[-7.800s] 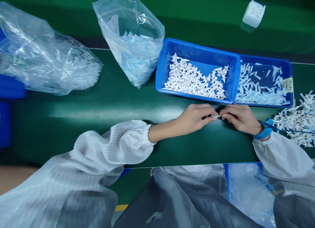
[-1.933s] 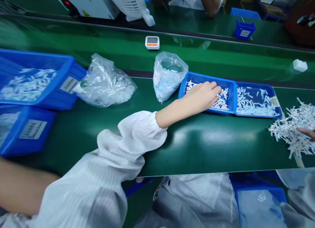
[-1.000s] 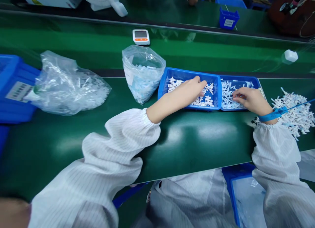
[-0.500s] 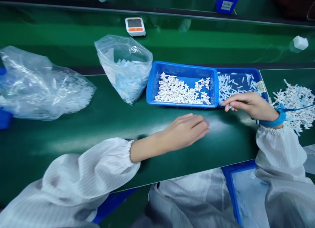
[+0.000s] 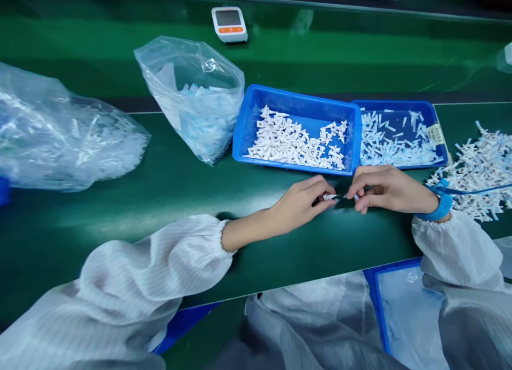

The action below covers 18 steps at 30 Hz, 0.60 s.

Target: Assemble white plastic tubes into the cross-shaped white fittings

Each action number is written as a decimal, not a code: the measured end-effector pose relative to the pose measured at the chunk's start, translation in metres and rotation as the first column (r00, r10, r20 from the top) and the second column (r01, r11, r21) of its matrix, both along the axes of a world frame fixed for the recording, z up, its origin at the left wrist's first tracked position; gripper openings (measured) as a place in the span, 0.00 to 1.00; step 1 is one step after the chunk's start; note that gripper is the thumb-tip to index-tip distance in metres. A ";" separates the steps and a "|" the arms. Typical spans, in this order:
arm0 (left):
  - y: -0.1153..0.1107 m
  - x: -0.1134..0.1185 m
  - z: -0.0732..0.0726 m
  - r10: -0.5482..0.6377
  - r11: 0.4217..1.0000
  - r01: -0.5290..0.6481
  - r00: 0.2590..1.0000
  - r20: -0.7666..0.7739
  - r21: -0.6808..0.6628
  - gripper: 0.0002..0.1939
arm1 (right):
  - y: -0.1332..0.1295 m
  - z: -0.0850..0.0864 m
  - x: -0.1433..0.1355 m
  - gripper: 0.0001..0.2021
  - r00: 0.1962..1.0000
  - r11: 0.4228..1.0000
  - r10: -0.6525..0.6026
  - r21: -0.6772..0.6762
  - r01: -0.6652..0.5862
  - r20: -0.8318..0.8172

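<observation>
Between the thumb and fingers of my left hand (image 5: 302,203) is a small white plastic part (image 5: 329,197), its tip pointing right. Facing it, my right hand (image 5: 384,191) pinches a small light-blue tube (image 5: 356,197), mostly covered by the fingers. A narrow gap separates the two pieces, just above the green bench. Behind my hands stands a blue bin (image 5: 237,146) with many white parts (image 5: 290,141). Adjoining it on the right, a shallower blue tray (image 5: 430,111) holds pale-blue tubes (image 5: 384,146). A blue wrist strap (image 5: 442,204) circles my right wrist.
At right lies a heap of white-and-blue pieces (image 5: 486,170) on the bench. An open clear bag (image 5: 208,119) of light-blue pieces stands left of the bin, with another clear bag (image 5: 72,141) farther left. A white timer (image 5: 229,24) sits at the back.
My right hand has come left and nearer from the tray's front edge, carrying the tube. My left hand has risen slightly, and the white part now shows in it. The view has shifted a little.
</observation>
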<state>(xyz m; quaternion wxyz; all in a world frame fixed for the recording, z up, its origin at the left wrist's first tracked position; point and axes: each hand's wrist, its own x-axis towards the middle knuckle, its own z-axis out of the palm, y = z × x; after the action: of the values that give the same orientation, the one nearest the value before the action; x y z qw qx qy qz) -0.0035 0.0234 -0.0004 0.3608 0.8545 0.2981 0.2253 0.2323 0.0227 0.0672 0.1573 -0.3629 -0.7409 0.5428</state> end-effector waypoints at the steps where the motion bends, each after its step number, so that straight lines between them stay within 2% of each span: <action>1: 0.000 0.000 0.000 -0.007 1.000 0.007 1.000 0.007 0.001 0.11 | -0.001 -0.001 0.000 0.08 1.000 1.000 0.003 0.009 -0.003 0.005; 5: 0.001 0.000 -0.001 -0.027 1.000 0.026 0.999 0.046 0.017 0.11 | -0.002 -0.002 -0.002 0.08 0.999 0.994 0.022 0.102 -0.025 0.036; 9: 0.001 0.000 -0.001 0.021 0.999 -0.022 0.998 0.056 0.025 0.08 | -0.002 -0.002 -0.003 0.09 0.998 0.977 0.030 0.209 -0.041 0.056; 11: 0.002 -0.001 -0.001 0.054 0.998 -0.056 0.997 0.054 0.027 0.08 | -0.003 -0.002 -0.004 0.08 0.998 0.982 0.034 0.183 -0.042 0.047; 15: 0.002 -0.001 -0.002 0.065 0.997 -0.066 0.996 0.063 0.026 0.09 | -0.009 -0.005 -0.010 0.06 0.999 0.999 0.018 0.045 -0.016 -0.026; 18: 0.002 0.000 -0.002 0.056 0.998 -0.057 0.997 0.050 0.018 0.10 | -0.014 -0.012 -0.018 0.06 0.996 0.999 -0.025 0.022 0.027 -0.088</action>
<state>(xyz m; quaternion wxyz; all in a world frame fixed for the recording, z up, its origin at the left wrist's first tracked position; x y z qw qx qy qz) -0.0040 0.0259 -0.0025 0.3531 0.8435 0.3110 0.2592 0.2145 0.0084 0.0552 0.2008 -0.3466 -0.7346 0.5476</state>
